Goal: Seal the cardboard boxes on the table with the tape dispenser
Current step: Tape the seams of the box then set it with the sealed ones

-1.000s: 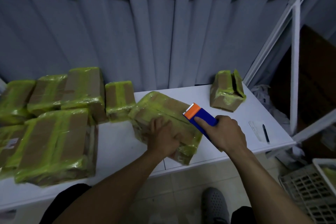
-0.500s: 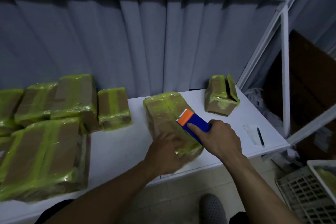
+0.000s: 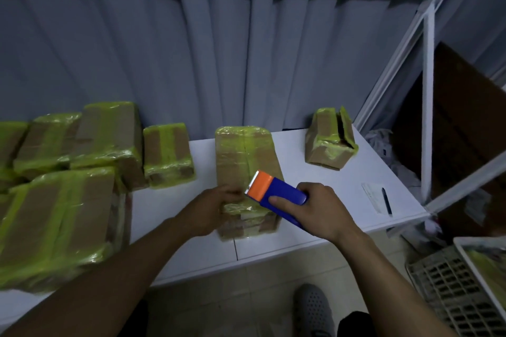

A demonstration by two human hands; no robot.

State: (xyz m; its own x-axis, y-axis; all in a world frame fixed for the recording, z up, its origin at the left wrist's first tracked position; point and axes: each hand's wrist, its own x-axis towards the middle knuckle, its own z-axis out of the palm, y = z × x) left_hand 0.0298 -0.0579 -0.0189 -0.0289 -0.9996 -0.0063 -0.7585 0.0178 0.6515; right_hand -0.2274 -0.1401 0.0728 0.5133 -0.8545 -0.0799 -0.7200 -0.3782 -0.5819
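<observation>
**Taping station: one box in hand, dispenser over its near end**

- Centre box (image 3: 243, 156): cardboard, wrapped in yellow-green tape, lying lengthwise on the white table (image 3: 301, 238), its near end close to the table's front edge.
- Tape dispenser (image 3: 276, 194): blue body, orange head; over the centre box's near right part, head pointing across the box top.
- Right hand (image 3: 323, 210): just right of the centre box, fingers and thumb wrapped round the dispenser's blue body.
- Left hand (image 3: 208, 210): on the centre box's near left corner. The fingers are blurred, so I cannot tell whether they clasp or merely press.
- Small taped box (image 3: 167, 153): just left of the centre box, apart from it.
- Pile of taped boxes (image 3: 54, 213): further left.
- Torn-open box (image 3: 328, 145): right of the centre box, towards the back.
- Paper slip (image 3: 372, 195) with pen (image 3: 386, 201): right of the centre box, near the table edge.
- Plastic crate (image 3: 451, 290): on the floor, nearer and to the right.
</observation>
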